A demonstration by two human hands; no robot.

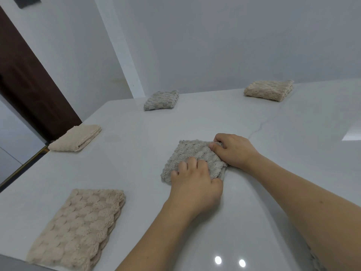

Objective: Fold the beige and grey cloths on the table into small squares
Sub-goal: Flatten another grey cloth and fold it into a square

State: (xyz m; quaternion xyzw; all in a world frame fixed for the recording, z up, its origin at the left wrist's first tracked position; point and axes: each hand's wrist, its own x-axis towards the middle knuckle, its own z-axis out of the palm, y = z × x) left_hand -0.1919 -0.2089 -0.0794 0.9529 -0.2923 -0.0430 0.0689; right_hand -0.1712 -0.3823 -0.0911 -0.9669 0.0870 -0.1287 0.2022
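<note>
A grey textured cloth [192, 153] lies folded into a small square at the middle of the white table [136, 153]. My left hand [195, 182] presses down on its near edge, fingers curled on the fabric. My right hand [233, 150] pinches the cloth's far right corner between thumb and fingers. Another grey cloth [161, 100], folded small, sits at the far edge. Folded beige cloths rest at the far right [269, 90] and at the left edge [76, 138]. A larger beige cloth [78, 227], folded into a long rectangle, lies at the near left.
A white wall rises behind the table. A dark brown door [29, 75] stands at the left beyond the table's edge. The glossy tabletop reflects ceiling lights near the front.
</note>
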